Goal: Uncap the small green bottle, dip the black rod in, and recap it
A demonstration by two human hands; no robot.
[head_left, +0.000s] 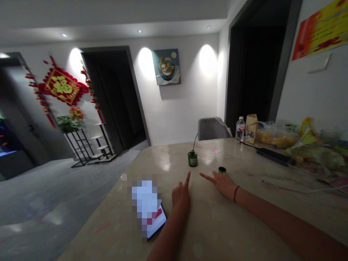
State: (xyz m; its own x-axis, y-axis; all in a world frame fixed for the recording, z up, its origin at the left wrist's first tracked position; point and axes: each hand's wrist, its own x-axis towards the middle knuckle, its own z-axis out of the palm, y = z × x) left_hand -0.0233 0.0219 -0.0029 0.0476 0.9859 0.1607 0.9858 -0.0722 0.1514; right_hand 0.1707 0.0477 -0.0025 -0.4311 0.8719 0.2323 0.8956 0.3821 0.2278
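My left hand (181, 194) rests on the beige table (217, 232) with the index finger stretched out toward a small green bottle (193, 158) that has a thin dark stick rising from it; the other fingers are curled, holding nothing. My right hand (221, 182) lies on the table with the index finger pointing left, a dark band on the wrist. Its fingers touch or sit right beside a small green cap (222, 169); I cannot see whether they grip it. A phone (156, 219) lies at the left of my left forearm, partly blurred.
At the right, along the wall, lie a water bottle (240, 128), a paper bag (251, 128), several plastic food bags (277, 136), a black flat device (273, 155) and a white cable (299, 188). A grey chair (212, 128) stands at the table's far end. Dark doorways open beyond.
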